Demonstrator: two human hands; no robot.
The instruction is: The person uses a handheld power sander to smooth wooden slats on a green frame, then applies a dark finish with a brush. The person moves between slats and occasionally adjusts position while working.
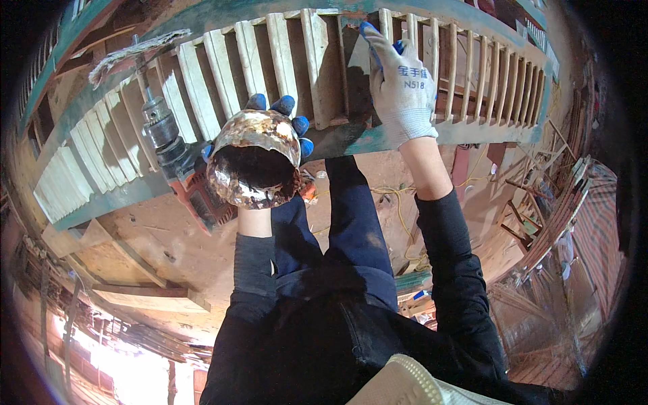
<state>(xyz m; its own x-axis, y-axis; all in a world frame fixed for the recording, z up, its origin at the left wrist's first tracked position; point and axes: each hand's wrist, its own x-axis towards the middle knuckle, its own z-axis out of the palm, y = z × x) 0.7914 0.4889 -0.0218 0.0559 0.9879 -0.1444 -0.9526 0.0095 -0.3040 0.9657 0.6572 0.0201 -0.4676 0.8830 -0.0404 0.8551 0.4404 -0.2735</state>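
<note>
My left hand [301, 126] wears a glove with blue fingertips. Its fingers wrap round a rough, round pot [253, 121] caked with brown and whitish residue. The pot tilts its wide mouth toward me, and the inside looks dark. My right hand [403, 88], in a white glove with blue fingertips, is over the slatted wooden panel [368, 138] near its top rail. One finger stretches toward a dark gap between slats; the other fingers are partly hidden behind the hand. Nothing shows in its grip. Green-painted rails frame the panel's pale slats.
A red and black power drill [182, 158] rests against the panel on the left, its chuck upward near a frayed whitish strip [135, 54]. A wooden frame [135, 270] stands at lower left. A yellow cord [405, 223] runs over the floor; scrap wood [526, 209] lies right.
</note>
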